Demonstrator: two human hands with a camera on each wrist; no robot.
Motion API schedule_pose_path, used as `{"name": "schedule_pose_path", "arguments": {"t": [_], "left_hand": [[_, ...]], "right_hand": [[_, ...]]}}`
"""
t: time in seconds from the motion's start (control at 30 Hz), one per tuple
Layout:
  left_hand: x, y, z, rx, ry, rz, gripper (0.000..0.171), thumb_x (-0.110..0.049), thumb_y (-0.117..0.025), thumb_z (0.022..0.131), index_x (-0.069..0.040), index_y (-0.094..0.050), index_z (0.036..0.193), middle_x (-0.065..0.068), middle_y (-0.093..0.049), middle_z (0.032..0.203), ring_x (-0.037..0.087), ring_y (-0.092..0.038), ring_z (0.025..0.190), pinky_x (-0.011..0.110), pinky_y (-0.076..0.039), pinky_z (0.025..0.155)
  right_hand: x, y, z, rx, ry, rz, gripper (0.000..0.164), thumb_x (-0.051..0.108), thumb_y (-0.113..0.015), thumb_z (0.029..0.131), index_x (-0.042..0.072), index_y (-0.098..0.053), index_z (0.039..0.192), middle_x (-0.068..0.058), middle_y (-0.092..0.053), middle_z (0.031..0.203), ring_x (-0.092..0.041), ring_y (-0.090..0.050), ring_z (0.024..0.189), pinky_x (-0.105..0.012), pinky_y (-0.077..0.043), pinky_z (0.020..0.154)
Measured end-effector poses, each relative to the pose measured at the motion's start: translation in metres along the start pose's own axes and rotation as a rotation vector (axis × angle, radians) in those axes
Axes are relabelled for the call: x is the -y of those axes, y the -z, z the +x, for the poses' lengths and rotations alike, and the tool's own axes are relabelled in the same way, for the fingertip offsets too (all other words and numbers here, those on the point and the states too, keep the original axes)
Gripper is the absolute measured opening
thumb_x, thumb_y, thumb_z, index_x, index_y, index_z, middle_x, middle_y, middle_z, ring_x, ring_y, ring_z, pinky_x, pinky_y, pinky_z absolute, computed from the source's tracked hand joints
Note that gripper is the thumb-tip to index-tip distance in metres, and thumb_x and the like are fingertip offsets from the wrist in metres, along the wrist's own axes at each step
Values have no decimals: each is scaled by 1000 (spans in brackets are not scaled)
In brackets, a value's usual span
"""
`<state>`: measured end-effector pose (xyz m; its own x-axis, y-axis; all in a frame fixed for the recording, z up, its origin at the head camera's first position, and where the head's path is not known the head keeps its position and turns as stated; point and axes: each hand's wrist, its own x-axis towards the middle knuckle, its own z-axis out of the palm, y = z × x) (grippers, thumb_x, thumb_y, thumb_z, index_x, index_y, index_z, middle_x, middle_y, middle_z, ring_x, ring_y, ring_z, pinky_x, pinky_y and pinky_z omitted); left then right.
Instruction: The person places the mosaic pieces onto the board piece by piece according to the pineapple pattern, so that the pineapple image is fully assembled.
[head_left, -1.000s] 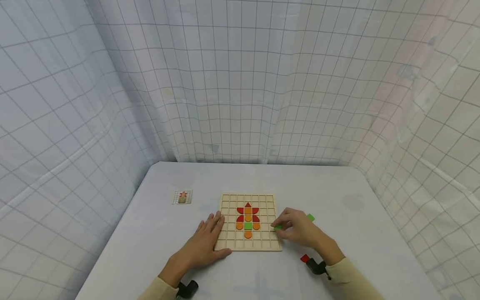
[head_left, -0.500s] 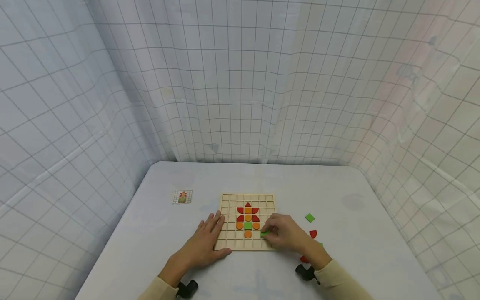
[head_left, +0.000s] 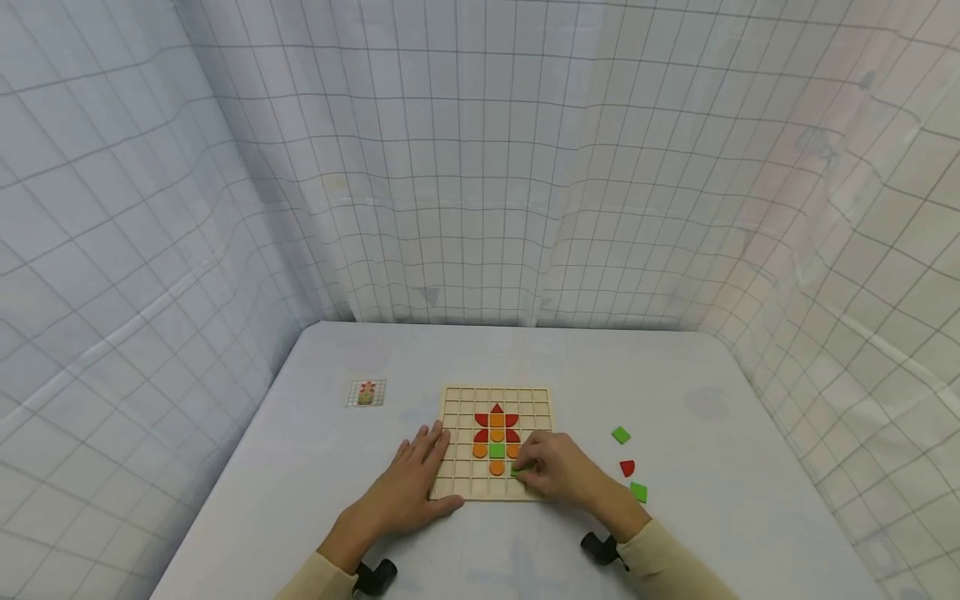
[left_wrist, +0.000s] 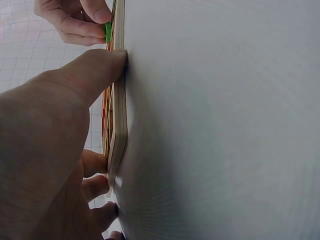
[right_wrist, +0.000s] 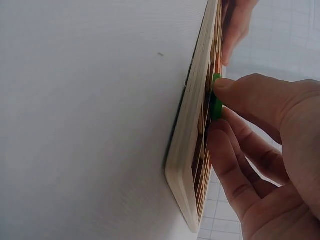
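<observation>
A wooden grid board point(head_left: 459, 487) lies on the table, holding red, orange and green flat pieces set in its cells. Among them are an orange round piece point(head_left: 497, 468) and a green square tile point(head_left: 497, 451). My left hand point(head_left: 405, 487) rests with straight fingers on the board's left side and near corner. Between thumb and fingers, my right hand point(head_left: 558, 468) pinches another green tile point(right_wrist: 217, 97), held at the board's surface just right of the lowest orange round piece. In the left wrist view that pinched tile shows edge-on.
Right of the board lie two loose green tiles, one a far tile point(head_left: 620, 435) and one a near tile point(head_left: 638, 492), with a red quarter-round piece point(head_left: 627, 468) between them. A small pattern card point(head_left: 366, 392) lies at the back left. Gridded curtains point(head_left: 480, 167) surround the table.
My right hand has carried the green tile leftward from the board's right edge to beside the lowest orange round piece. The left hand has stayed in place.
</observation>
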<state>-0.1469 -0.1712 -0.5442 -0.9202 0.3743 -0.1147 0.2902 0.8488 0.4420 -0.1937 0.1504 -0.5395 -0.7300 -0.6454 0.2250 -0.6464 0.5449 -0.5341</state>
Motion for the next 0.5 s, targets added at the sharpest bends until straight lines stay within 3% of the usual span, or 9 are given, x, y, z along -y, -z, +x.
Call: {"name": "schedule_pose_path", "arguments": {"t": [0.5], "left_hand": [[1, 1, 1, -8, -12, -3, 114, -66, -82, 103, -3, -32, 183, 18, -22, 196, 45, -22, 183, 70, -23, 146]], "right_hand": [[5, -3, 5, 10, 1, 3, 4, 9, -95, 99, 8, -94, 103, 0, -77, 105, -1, -64, 94, -18, -60, 80]]}}
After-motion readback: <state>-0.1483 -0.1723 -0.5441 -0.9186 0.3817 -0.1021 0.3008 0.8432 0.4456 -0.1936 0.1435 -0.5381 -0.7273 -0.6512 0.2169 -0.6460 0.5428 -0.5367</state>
